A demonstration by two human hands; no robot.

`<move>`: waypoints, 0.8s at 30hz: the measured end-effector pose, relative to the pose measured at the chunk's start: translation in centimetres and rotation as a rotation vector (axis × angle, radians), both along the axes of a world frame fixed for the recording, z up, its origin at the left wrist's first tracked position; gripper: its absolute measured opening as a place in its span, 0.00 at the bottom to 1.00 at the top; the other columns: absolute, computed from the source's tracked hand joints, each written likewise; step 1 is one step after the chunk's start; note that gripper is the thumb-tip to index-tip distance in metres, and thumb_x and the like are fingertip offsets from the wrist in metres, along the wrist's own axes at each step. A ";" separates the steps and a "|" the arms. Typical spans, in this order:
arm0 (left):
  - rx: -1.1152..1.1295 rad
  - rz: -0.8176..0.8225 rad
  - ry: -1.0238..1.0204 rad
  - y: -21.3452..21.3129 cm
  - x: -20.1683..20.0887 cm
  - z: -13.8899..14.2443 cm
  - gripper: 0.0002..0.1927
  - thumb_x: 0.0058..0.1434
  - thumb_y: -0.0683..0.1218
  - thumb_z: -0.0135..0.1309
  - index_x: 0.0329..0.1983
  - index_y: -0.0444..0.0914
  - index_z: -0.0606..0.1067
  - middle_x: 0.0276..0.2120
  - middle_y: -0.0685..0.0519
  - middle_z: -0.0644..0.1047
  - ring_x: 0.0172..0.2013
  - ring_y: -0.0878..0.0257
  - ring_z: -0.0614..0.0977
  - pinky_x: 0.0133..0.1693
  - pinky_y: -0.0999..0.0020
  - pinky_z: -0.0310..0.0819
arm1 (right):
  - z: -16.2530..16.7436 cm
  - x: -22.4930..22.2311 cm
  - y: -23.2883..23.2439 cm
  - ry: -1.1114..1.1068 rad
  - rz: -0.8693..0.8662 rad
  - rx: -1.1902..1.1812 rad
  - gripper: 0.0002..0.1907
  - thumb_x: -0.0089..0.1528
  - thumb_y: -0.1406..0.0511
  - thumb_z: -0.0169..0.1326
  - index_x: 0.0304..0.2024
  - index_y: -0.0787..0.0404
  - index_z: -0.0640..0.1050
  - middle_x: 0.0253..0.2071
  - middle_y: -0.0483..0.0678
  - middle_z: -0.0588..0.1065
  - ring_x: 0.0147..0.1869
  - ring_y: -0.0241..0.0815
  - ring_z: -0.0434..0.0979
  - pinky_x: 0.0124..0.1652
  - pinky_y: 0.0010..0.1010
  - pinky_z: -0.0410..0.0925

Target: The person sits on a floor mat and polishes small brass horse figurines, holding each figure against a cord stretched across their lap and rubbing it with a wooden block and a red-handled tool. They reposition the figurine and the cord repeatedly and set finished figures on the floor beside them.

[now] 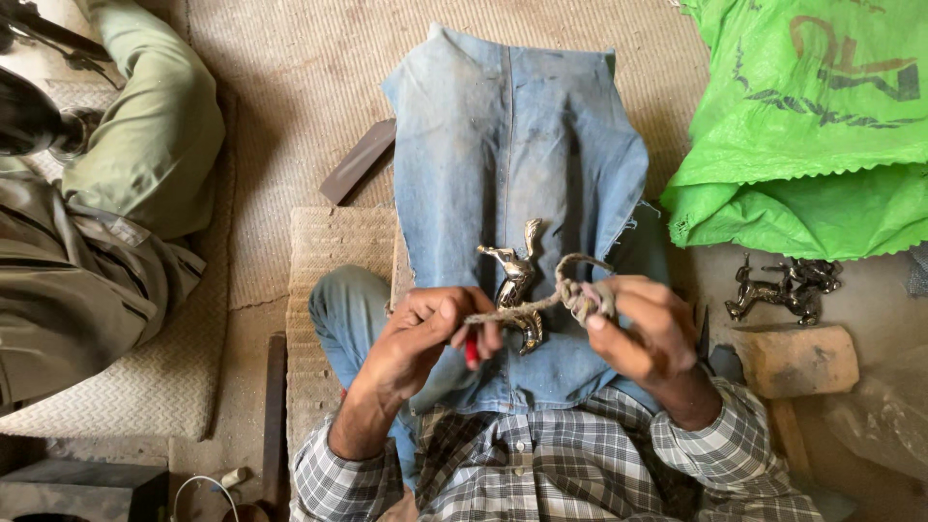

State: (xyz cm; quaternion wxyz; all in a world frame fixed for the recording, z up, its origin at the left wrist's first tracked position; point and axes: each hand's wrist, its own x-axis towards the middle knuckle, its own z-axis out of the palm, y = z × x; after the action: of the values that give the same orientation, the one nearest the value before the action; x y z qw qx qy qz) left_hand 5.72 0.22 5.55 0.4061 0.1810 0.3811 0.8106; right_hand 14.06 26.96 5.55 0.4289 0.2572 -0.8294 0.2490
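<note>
held over the lap, on a spread of worn blue denim cloth (512, 145): a small cast-metal horse figurine (517, 275), brass-toned and shiny, with a frayed twisted cord (570, 280) drawn across it. left hand (425, 333) pinched shut on one end of the cord, with something small and red (472, 350) tucked against the fingers, too hidden to name. right hand (643, 333) closed around the other end, cord looped and wound about the fingers. hands apart, cord running between them over the figurine's body.

probably solid and heavy for its size, rigid, with thin legs, raised tail and neck that look like the weak points; likely slick where polished. safest hold judged to be the thick body or the base, not the legs. cord soft, rough, likely gripping well, easily snagged on the protruding parts.

to the right on the floor: a few more metal animal figurines (783, 288) in a dark heap, just beside a tan block (797, 360) of stone or wood, and above them a bright green woven sack (812, 126). clear plastic sheet (884, 416) at the far right. a flat dark strip (358, 159) lying on the woven mat (290, 87) near the cloth's upper corner. another person in olive clothing (106, 193) seated at the left, well apart. nothing between the hands and the figurine; the nearby heap and block crowd the right side only.
</note>
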 end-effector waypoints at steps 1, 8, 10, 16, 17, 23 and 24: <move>0.043 -0.010 -0.012 0.2 0.0 0.2 0.25 0.74 0.60 0.50 0.28 0.37 0.70 0.41 0.41 0.79 0.36 0.59 0.81 0.34 0.67 0.77 | 0.0 -0.1 0.0 0.007 -0.004 0.075 0.17 0.60 0.74 0.66 0.48 0.62 0.73 0.40 0.52 0.73 0.41 0.49 0.80 0.39 0.36 0.79; -0.027 0.055 0.043 1.9 0.5 0.7 0.21 0.76 0.55 0.44 0.58 0.36 0.78 0.54 0.45 0.81 0.34 0.60 0.83 0.36 0.64 0.83 | -0.3 0.3 -1.5 0.134 0.220 0.153 0.16 0.63 0.65 0.70 0.43 0.63 0.75 0.37 0.46 0.75 0.39 0.40 0.78 0.34 0.31 0.79; -0.152 -0.011 0.142 2.3 0.5 0.6 0.21 0.75 0.54 0.42 0.60 0.38 0.76 0.53 0.48 0.82 0.29 0.62 0.83 0.31 0.67 0.79 | -0.2 1.0 -2.2 0.143 0.287 0.224 0.15 0.61 0.65 0.69 0.40 0.63 0.75 0.34 0.47 0.75 0.38 0.40 0.78 0.33 0.33 0.78; -0.326 0.025 0.676 4.6 2.0 0.8 0.18 0.79 0.51 0.44 0.59 0.35 0.77 0.48 0.49 0.82 0.46 0.60 0.84 0.48 0.66 0.79 | 1.2 1.6 -2.8 -0.043 0.206 0.070 0.19 0.64 0.60 0.70 0.48 0.58 0.74 0.42 0.48 0.72 0.48 0.42 0.75 0.47 0.33 0.78; -0.320 0.030 0.666 4.7 2.0 0.9 0.18 0.79 0.51 0.45 0.59 0.35 0.76 0.48 0.48 0.82 0.47 0.60 0.84 0.49 0.66 0.78 | 1.6 1.5 -2.4 -0.145 0.204 0.023 0.19 0.64 0.60 0.69 0.50 0.56 0.73 0.44 0.50 0.70 0.51 0.43 0.75 0.51 0.34 0.78; -0.279 0.030 0.594 2.4 0.9 2.0 0.19 0.78 0.52 0.43 0.53 0.35 0.80 0.46 0.50 0.80 0.41 0.62 0.82 0.43 0.67 0.77 | 1.6 0.4 -1.2 -0.494 0.001 -0.280 0.30 0.49 0.65 0.69 0.51 0.65 0.72 0.53 0.56 0.73 0.56 0.53 0.76 0.52 0.44 0.72; -0.242 0.033 0.613 2.3 0.9 2.1 0.19 0.79 0.53 0.44 0.54 0.35 0.80 0.48 0.50 0.80 0.43 0.61 0.82 0.45 0.66 0.77 | 1.2 0.4 -1.3 -0.517 -0.012 -0.246 0.26 0.50 0.68 0.68 0.50 0.63 0.74 0.53 0.54 0.74 0.56 0.52 0.77 0.52 0.42 0.73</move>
State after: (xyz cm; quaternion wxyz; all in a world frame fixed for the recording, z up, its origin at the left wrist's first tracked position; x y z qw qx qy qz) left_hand 6.67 2.50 7.65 0.2779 0.3606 0.5821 0.6737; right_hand 14.46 25.65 6.79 0.2325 0.1261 -0.8763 0.4026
